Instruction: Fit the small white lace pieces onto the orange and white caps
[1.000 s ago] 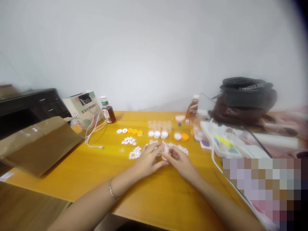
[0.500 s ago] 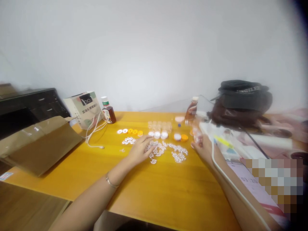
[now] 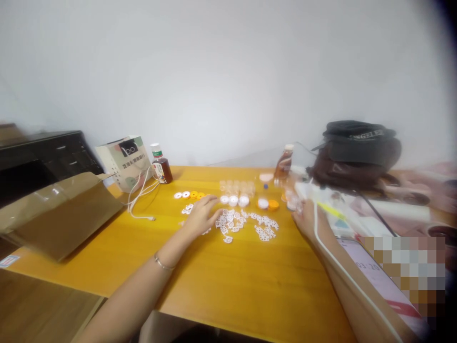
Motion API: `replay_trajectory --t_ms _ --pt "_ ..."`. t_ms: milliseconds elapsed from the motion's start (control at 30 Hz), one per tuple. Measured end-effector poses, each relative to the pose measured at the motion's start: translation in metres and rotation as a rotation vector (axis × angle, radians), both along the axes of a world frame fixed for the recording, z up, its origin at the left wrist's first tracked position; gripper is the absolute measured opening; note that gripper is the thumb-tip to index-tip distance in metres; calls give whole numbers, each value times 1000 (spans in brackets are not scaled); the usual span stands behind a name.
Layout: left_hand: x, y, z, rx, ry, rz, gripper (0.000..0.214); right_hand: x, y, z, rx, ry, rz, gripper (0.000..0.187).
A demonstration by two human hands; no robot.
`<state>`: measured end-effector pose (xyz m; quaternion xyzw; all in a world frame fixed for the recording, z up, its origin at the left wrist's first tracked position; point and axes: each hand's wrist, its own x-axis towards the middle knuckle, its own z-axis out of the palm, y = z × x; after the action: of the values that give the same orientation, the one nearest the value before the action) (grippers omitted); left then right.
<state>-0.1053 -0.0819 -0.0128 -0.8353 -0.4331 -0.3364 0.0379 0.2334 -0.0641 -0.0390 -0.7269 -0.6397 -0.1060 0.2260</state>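
My left hand is over the table, its fingers stretched forward and its thumb apart, with nothing seen in it. It lies just left of a pile of white openwork pieces and partly covers small white pieces. A second group of openwork pieces lies further right. Beside clear plastic items at the right is my right hand; its fingers are blurred, and I cannot tell if it grips one. White round caps and orange ones stand in a row, with clear small cups behind.
A white cable crosses my right forearm, above a phone. Brown bottles stand at the back. At left are a paper bag and cardboard box; a black cap sits on a dark bag at right.
My left hand has moved left off the pile of openwork pieces, towards the small white pieces. My right hand has shifted slightly right and down.
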Motion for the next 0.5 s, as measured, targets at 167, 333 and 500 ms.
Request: replay_trajectory --t_ms 167,333,500 --pt "-17 13 4 9 14 110 29 -3 -6 8 -27 8 -33 33" --pt "-54 35 8 -69 -40 437 29 -7 -14 18 -17 35 0 37" --pt "-88 50 2 -146 -33 577 33 -11 -18 24 -50 110 -7 45"
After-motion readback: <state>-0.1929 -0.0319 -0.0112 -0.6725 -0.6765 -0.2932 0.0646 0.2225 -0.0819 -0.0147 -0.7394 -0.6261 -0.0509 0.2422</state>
